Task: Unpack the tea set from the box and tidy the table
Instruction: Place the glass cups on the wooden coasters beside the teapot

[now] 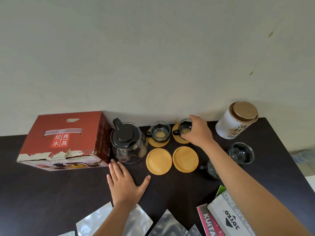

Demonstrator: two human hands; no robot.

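Observation:
A red tea-set box (66, 140) lies on the dark table (51, 193) at the left. Beside it stands a glass teapot (127, 143) with a black lid. Two glass cups sit on bamboo coasters behind: the left cup (159, 131) stands free, and my right hand (196, 132) grips the right cup (185, 126) on its coaster (177, 138). Two bare coasters (158, 161) (185, 159) lie in front. Two more glass cups (211, 169) (241, 153) rest to the right, one partly hidden by my forearm. My left hand (126, 183) lies flat on the table.
A white tea canister (236, 120) with a gold lid leans at the back right by the wall. Several silver foil pouches (95, 222) lie along the near edge. Printed boxes (225, 217) sit at the near right. The table's right edge runs close to the cups.

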